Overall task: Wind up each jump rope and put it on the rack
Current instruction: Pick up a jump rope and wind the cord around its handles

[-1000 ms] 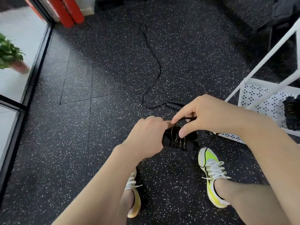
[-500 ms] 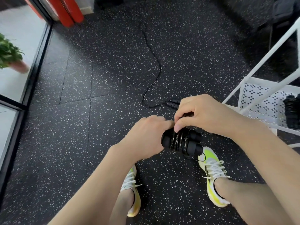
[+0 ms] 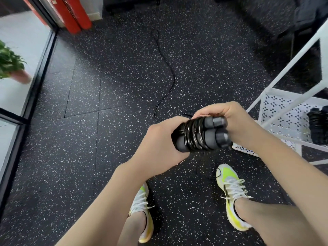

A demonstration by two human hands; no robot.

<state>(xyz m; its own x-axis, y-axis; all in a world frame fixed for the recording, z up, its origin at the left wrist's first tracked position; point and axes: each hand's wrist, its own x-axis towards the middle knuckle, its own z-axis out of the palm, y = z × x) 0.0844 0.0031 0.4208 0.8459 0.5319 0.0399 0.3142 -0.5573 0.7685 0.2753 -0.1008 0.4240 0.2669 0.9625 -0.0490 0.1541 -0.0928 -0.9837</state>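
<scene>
Rack: white metal rack (image 3: 291,96) to the right of the hands, with a perforated shelf.
Rack contents: a wound black bundle (image 3: 317,126) lies on the shelf, well to the right of the right hand; its detail is hard to make out.
Held rope: wound jump rope (image 3: 198,134), two black handles side by side, glossy black cord wrapped round their middle in tight turns; grey end caps point right.
Where it is: between both hands, above the speckled floor (image 3: 106,157), just left of the rack's near corner.
Left hand: left hand (image 3: 158,146) curls round the left ends of the handles from below.
Right hand: right hand (image 3: 230,119) grips the right end, fingers over the top of the bundle, thumb by the cord.
Loose rope: second jump rope (image 3: 166,75) trails unwound on the floor beyond the hands; its handles lie just behind the right-hand fingers.
</scene>
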